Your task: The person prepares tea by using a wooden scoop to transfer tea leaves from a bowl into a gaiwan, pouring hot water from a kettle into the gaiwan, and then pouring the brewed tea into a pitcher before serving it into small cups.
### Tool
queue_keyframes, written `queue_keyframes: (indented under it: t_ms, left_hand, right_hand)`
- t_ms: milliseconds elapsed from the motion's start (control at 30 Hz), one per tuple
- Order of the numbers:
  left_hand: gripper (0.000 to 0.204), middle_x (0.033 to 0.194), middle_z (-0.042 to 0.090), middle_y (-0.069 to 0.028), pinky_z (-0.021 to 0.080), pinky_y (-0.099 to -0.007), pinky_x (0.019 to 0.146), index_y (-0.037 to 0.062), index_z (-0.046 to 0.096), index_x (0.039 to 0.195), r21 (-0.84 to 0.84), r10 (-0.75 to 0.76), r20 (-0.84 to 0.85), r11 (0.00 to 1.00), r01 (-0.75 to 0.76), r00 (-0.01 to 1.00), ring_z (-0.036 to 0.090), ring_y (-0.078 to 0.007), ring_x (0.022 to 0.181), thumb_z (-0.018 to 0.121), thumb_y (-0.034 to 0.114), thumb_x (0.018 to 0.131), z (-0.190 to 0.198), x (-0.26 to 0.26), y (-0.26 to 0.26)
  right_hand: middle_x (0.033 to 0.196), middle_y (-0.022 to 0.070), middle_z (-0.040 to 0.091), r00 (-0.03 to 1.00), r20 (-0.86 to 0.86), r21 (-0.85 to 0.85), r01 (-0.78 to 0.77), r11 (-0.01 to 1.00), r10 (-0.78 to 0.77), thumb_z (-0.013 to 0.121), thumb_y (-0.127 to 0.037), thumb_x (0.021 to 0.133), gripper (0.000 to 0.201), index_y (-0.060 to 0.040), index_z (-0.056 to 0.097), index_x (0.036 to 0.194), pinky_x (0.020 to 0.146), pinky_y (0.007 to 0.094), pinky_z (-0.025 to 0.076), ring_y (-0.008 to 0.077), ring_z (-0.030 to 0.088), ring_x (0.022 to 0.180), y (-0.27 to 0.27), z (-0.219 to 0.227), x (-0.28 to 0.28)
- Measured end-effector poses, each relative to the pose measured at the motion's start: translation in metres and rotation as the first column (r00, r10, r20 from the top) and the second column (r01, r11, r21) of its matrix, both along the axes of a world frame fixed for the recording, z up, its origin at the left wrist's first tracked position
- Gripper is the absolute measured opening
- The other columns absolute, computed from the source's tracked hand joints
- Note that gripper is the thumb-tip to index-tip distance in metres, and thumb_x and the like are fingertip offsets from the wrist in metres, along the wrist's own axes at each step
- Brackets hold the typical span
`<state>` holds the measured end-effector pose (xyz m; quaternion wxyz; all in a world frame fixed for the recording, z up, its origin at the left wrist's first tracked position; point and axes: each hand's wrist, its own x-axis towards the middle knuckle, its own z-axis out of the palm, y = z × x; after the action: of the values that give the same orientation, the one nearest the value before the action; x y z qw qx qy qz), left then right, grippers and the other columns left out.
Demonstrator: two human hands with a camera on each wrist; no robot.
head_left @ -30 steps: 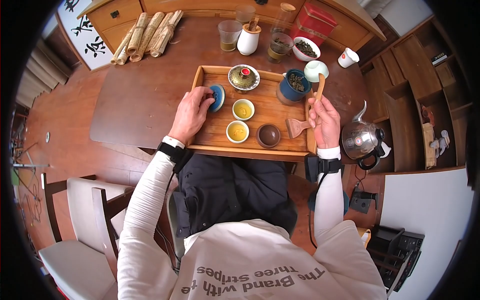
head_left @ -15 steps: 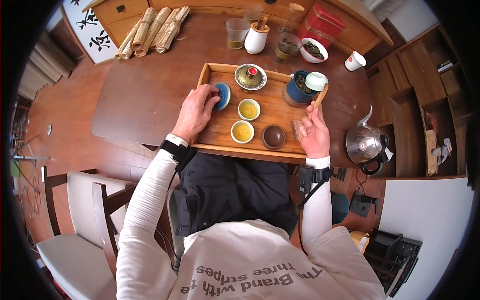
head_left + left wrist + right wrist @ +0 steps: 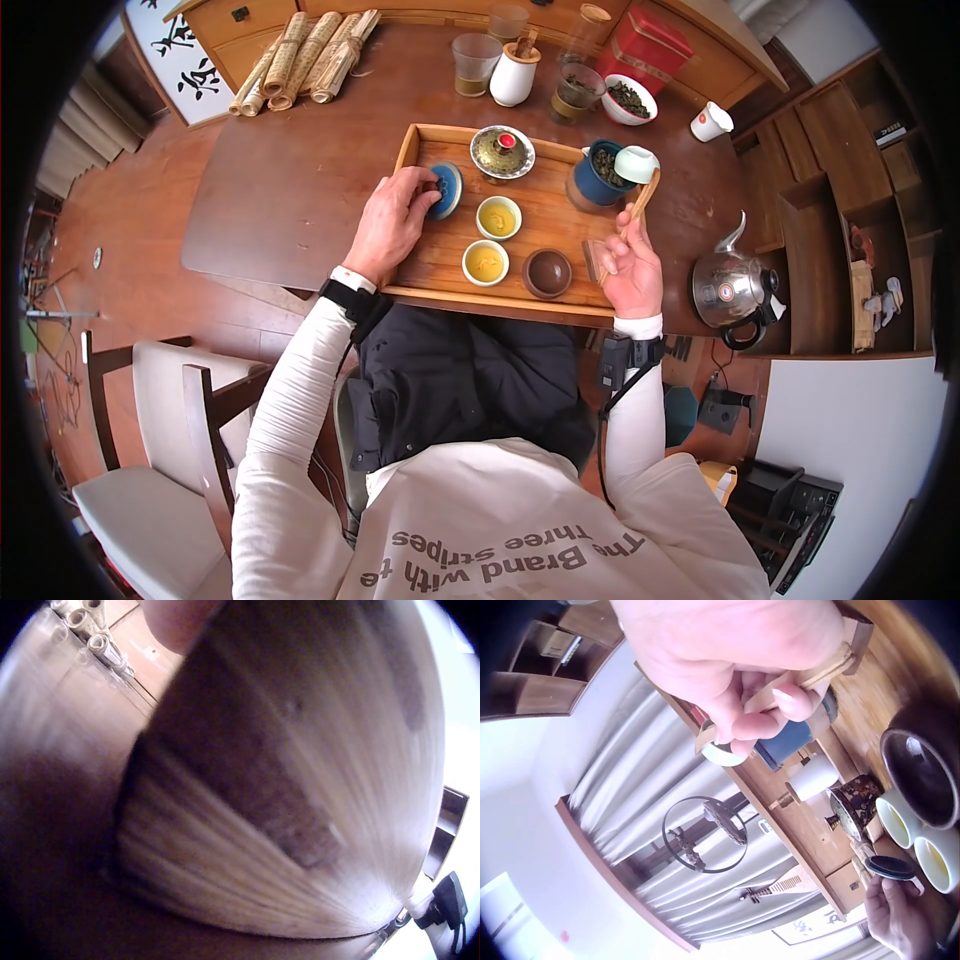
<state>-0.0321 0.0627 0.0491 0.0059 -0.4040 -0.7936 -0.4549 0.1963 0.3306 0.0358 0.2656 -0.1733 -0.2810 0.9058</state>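
My right hand (image 3: 630,265) grips the wooden handle (image 3: 648,195) of a ladle with a pale green bowl (image 3: 637,165). That bowl overlaps the rim of a blue pot (image 3: 600,180) holding tea leaves. In the right wrist view, curled fingers (image 3: 795,703) wrap the handle. My left hand (image 3: 388,228) pinches a round blue lid (image 3: 446,192) at the tray's left side; the lid (image 3: 891,867) also shows in the right wrist view. Between the hands stand two white cups of yellow tea (image 3: 498,218), a brown cup (image 3: 547,273) and a lidded gaiwan (image 3: 502,152).
The wooden tray (image 3: 430,285) lies at the table's front edge. A steel kettle (image 3: 733,285) stands right of it. Behind are a bowl of tea leaves (image 3: 628,100), glasses (image 3: 474,65), a white jar (image 3: 513,82), a paper cup (image 3: 711,122) and bamboo scrolls (image 3: 305,60).
The ladle has come from right of the blue pot to its rim, and my right hand has turned with it. The left hand still holds the lid. The head view has shifted slightly.
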Motion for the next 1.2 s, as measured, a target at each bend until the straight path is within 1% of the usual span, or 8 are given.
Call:
queue_keyframes:
  t_ms: [333, 400, 467, 533, 600, 700, 900, 1200]
  left_hand:
    - [0.019, 0.099, 0.070, -0.0152, 0.050, -0.0440, 0.083, 0.0036, 0.064, 0.111, 0.046, 0.011, -0.052, 0.999, -0.008, 0.999, 0.063, -0.0364, 0.091, 0.068, 0.010, 0.094, -0.005, -0.002, 0.001]
    - [0.018, 0.098, 0.070, -0.0150, 0.050, -0.0438, 0.083, 0.0037, 0.063, 0.110, 0.052, -0.008, -0.046, 0.999, 0.010, 0.999, 0.063, -0.0359, 0.090, 0.068, 0.010, 0.094, -0.004, -0.002, 0.001]
    - [0.018, 0.098, 0.070, -0.0149, 0.050, -0.0435, 0.083, 0.0037, 0.063, 0.110, 0.055, -0.007, -0.045, 0.998, 0.010, 0.999, 0.063, -0.0357, 0.090, 0.068, 0.010, 0.094, -0.004, -0.001, 0.000]
    - [0.018, 0.098, 0.069, -0.0148, 0.050, -0.0432, 0.083, 0.0037, 0.063, 0.110, 0.061, -0.015, -0.044, 0.998, 0.018, 0.999, 0.063, -0.0355, 0.089, 0.068, 0.010, 0.094, -0.004, -0.001, 0.001]
    - [0.017, 0.098, 0.069, -0.0147, 0.050, -0.0425, 0.083, 0.0034, 0.063, 0.109, 0.061, 0.006, -0.048, 0.998, -0.003, 0.999, 0.063, -0.0352, 0.089, 0.068, 0.010, 0.094, -0.005, -0.001, 0.001]
    - [0.017, 0.097, 0.069, -0.0150, 0.050, -0.0428, 0.083, 0.0033, 0.063, 0.109, 0.058, -0.005, -0.033, 0.998, 0.007, 0.999, 0.063, -0.0355, 0.089, 0.068, 0.010, 0.094, -0.005, -0.002, 0.001]
    - [0.017, 0.097, 0.069, -0.0147, 0.050, -0.0440, 0.083, 0.0032, 0.063, 0.109, 0.061, 0.008, -0.068, 0.998, -0.003, 0.998, 0.063, -0.0358, 0.090, 0.067, 0.010, 0.094, -0.006, -0.002, 0.002]
    - [0.017, 0.095, 0.069, -0.0144, 0.050, -0.0436, 0.083, 0.0031, 0.063, 0.109, 0.065, -0.007, -0.056, 0.998, 0.011, 0.998, 0.063, -0.0358, 0.090, 0.067, 0.010, 0.094, -0.004, -0.002, 0.001]
  right_hand:
    - [0.109, 0.0041, 0.068, 0.999, -0.012, 0.205, -0.045, 0.978, 0.049, 0.060, -0.014, 0.105, 0.029, -0.0047, 0.061, 0.132, 0.055, 0.0231, 0.041, 0.0089, 0.052, 0.070, 0.003, 0.029, 0.010]
    - [0.103, 0.0055, 0.071, 0.978, 0.207, 0.593, -0.140, 0.793, 0.018, 0.064, -0.010, 0.102, 0.029, -0.0013, 0.065, 0.129, 0.056, 0.0221, 0.041, 0.0083, 0.054, 0.068, 0.002, 0.046, 0.013]
    - [0.096, 0.0083, 0.075, 0.941, 0.332, 0.678, -0.186, 0.711, -0.071, 0.068, -0.006, 0.096, 0.026, 0.0027, 0.071, 0.121, 0.058, 0.0257, 0.046, 0.0103, 0.059, 0.067, -0.007, 0.066, 0.012]
    - [0.092, 0.0140, 0.075, 0.915, 0.303, 0.952, -0.305, 0.035, -0.266, 0.071, -0.002, 0.091, 0.025, 0.0032, 0.073, 0.116, 0.063, 0.0303, 0.051, 0.0145, 0.065, 0.071, -0.010, 0.076, 0.011]
    - [0.090, 0.0160, 0.074, 0.928, 0.275, 0.941, -0.313, -0.127, -0.251, 0.072, -0.005, 0.087, 0.025, 0.0015, 0.073, 0.111, 0.067, 0.0354, 0.053, 0.0222, 0.070, 0.074, -0.013, 0.092, 0.006]
    - [0.095, 0.0123, 0.074, 0.914, 0.293, 0.705, -0.405, -0.582, -0.281, 0.076, -0.009, 0.083, 0.021, -0.0040, 0.076, 0.103, 0.068, 0.0384, 0.056, 0.0340, 0.070, 0.082, -0.006, 0.095, -0.002]
    - [0.080, 0.0082, 0.067, 0.905, 0.342, 0.438, -0.391, -0.810, -0.252, 0.069, -0.010, 0.083, 0.016, -0.0082, 0.073, 0.099, 0.060, 0.0424, 0.052, 0.0302, 0.069, 0.075, 0.002, 0.098, -0.019]
    - [0.081, 0.0084, 0.067, 0.906, 0.361, 0.346, -0.349, -0.871, -0.219, 0.064, -0.007, 0.083, 0.019, -0.0083, 0.068, 0.102, 0.059, 0.0421, 0.053, 0.0309, 0.070, 0.077, -0.001, 0.109, -0.032]
